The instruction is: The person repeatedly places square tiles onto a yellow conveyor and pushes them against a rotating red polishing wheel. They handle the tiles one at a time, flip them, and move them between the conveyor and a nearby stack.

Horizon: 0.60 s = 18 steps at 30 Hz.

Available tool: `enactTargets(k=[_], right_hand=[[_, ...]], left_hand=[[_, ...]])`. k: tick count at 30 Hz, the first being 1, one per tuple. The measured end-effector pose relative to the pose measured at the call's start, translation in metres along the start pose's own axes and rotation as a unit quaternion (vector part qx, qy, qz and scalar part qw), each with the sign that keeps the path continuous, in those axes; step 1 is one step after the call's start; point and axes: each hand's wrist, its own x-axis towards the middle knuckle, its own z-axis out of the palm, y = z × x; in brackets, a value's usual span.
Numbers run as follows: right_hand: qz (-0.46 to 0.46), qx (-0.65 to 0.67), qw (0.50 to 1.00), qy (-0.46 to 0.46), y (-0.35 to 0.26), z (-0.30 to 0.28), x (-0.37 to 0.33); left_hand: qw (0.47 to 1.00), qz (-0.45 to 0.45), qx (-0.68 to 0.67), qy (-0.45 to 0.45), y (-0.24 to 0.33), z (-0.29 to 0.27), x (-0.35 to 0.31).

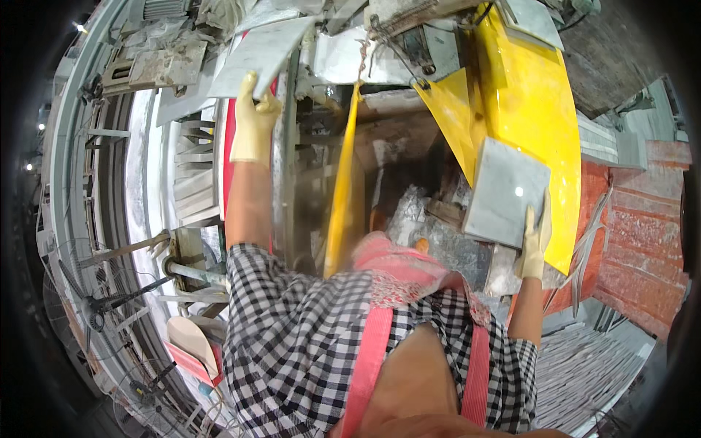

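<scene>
Both my hands wear cream rubber gloves. My left hand [255, 124] reaches far forward, its fingers closed at the near edge of a pale grey stone tile [264, 57]. That tile lies tilted above a red-edged machine bed. At the right, my right hand [537, 237] grips the right edge of another grey stone tile [505, 191], with a bright light reflected on its face. The thumb side of this hand is partly hidden behind the tile. Behind the held tile stands a yellow curved panel [529, 109].
A twisted yellow strap [343, 182] hangs at the centre, beside a dark recess with rubble. Stacked thin slabs [591, 372] stand at the lower right, near a rusty red sheet [642, 241]. Metal rails [66, 182] and a wire fan [91, 310] line the left.
</scene>
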Motion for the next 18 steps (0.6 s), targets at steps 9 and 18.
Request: enactTargets(k=[9,18], right_hand=[[-0.109,0.03,0.99,0.081,0.022,0.02,0.028],[-0.067,0.166,0.984,0.008,0.041,0.01,0.03]], left_hand=[[0.981,-0.07,0.134,-0.121,-0.151,0.081,-0.207],[0.958,-0.144,0.223,-0.107,-0.33,0.146,-0.269]])
